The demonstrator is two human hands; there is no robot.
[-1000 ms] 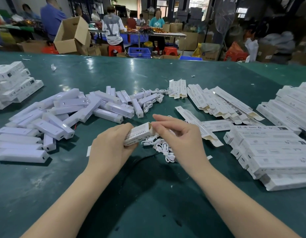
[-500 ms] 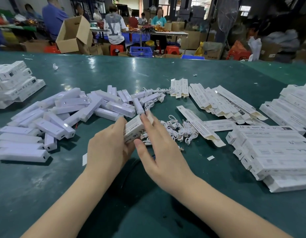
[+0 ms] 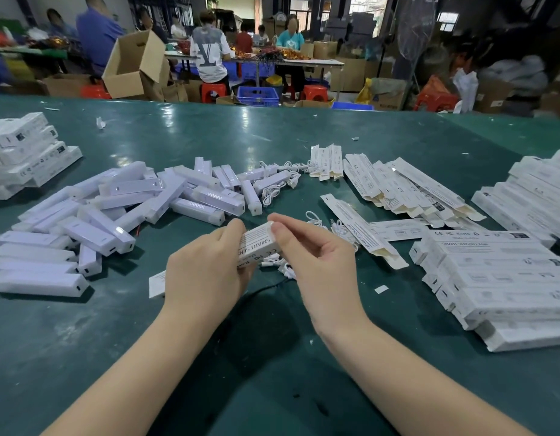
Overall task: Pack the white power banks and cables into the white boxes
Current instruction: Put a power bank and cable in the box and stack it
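Since half a second back, right hand [image 3: 316, 262] has lifted off the side of the white box [image 3: 256, 245] and now pinches its far top end, fingertips at the flap. Left hand [image 3: 206, 272] has a closed grip round the box's near half, just above the desk [image 3: 272, 357]. Box's long axis runs from the left palm up and away to the right, so the right hand sits nearest the open end. Loose cables [image 3: 278, 265] lie right underneath; power banks [image 3: 115, 212] are piled off left.
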